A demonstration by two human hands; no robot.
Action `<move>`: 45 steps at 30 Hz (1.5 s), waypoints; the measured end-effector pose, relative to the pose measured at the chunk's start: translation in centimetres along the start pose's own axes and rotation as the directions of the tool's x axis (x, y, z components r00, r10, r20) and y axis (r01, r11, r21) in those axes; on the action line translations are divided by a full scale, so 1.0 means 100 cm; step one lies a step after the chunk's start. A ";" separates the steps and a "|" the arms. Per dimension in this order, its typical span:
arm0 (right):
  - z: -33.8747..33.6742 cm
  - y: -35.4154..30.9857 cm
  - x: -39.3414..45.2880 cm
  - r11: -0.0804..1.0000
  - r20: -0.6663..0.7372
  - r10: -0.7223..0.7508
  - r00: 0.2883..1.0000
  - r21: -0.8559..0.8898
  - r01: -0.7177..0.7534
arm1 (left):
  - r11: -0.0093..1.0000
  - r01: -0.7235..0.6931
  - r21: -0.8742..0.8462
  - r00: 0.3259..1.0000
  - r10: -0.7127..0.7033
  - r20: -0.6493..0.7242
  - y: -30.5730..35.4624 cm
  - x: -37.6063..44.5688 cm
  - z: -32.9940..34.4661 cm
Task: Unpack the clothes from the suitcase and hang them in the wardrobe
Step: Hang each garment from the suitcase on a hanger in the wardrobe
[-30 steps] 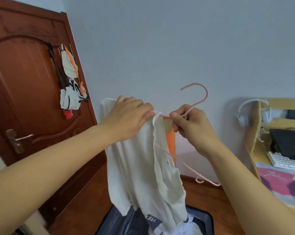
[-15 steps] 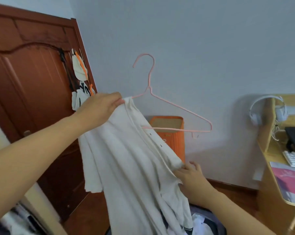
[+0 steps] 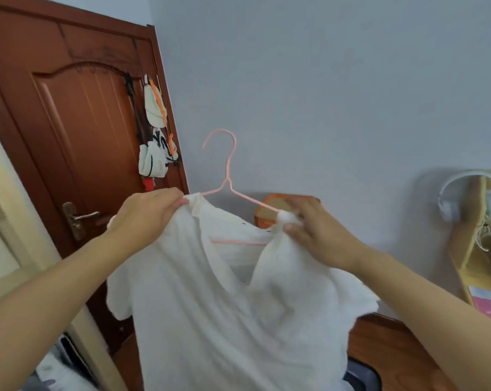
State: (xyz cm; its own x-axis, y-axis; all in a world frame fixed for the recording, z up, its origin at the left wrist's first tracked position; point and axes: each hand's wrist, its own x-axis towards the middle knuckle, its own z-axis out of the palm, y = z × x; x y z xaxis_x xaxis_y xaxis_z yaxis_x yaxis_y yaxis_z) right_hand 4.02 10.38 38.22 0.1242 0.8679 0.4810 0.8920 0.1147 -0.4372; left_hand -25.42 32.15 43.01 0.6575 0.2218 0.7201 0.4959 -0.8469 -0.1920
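Note:
A white shirt (image 3: 224, 306) hangs in front of me on a thin pink hanger (image 3: 227, 170), whose hook points up. My left hand (image 3: 148, 213) grips the shirt's left shoulder at the collar. My right hand (image 3: 314, 230) pinches a bunch of the shirt's right shoulder cloth over the hanger's right arm. The hanger's lower bar shows through the neck opening. A dark corner of the suitcase (image 3: 362, 376) peeks out below the shirt; the rest of it is hidden.
A brown wooden door (image 3: 77, 131) with a handle stands at left, white bags (image 3: 155, 142) hanging on it. An orange box (image 3: 269, 210) sits behind the shirt. A wooden desk (image 3: 470, 249) with white headphones (image 3: 450, 198) is at right. A pale frame edge runs at far left.
My right hand rose from the shirt's lower front to its right shoulder and now pinches the cloth over the hanger. The shirt has spread across the hanger. My left hand kept its hold.

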 end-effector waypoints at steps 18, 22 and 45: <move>0.014 -0.033 0.083 0.985 -0.117 -0.018 0.993 -0.172 -0.003 | 0.679 0.734 0.008 0.673 -0.728 0.130 -0.148 -0.111 -0.017; 0.052 -0.061 0.106 0.980 -0.068 -0.060 0.996 -0.192 0.046 | 0.879 0.409 -0.244 0.913 -0.394 0.109 -0.111 -0.057 -0.031; 0.181 -0.033 0.140 0.912 -0.078 0.241 0.967 0.360 -0.198 | 0.959 0.207 -0.195 0.948 -0.146 0.284 -0.210 -0.083 -0.057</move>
State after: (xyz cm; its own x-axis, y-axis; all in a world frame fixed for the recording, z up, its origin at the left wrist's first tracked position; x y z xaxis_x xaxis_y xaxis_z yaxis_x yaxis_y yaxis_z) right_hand -5.03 30.87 32.59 0.3693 0.8295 0.4190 0.6321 0.1063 -0.7676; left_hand -44.50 45.31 44.86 0.7115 0.4713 0.5212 0.5007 -0.8604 0.0946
